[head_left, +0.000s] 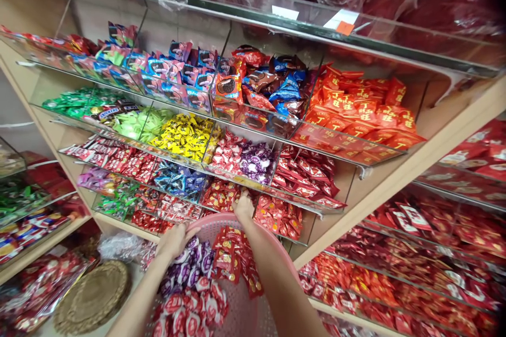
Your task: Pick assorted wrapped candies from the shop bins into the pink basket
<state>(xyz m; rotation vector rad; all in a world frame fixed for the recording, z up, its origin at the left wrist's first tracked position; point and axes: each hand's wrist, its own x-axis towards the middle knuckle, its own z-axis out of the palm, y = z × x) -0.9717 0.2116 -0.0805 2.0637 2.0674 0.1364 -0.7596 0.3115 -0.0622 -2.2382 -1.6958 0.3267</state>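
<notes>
A pink plastic basket [245,305] sits low in front of me, holding purple, red-and-white and red-and-gold wrapped candies. My left hand [174,239] grips its far left rim, fingers curled over the edge. My right hand [244,206] reaches past the basket's far rim into a clear shelf bin of red-and-gold candy packets [225,195], fingers buried among them, so their grasp is hidden.
Tiered clear acrylic bins fill the wooden shelf: yellow candies [185,137], purple and red ones [249,160], red packets [356,110], blue cookie packs [177,73]. A round woven mat [93,295] lies lower left. More red packets [435,242] fill the shelves at right.
</notes>
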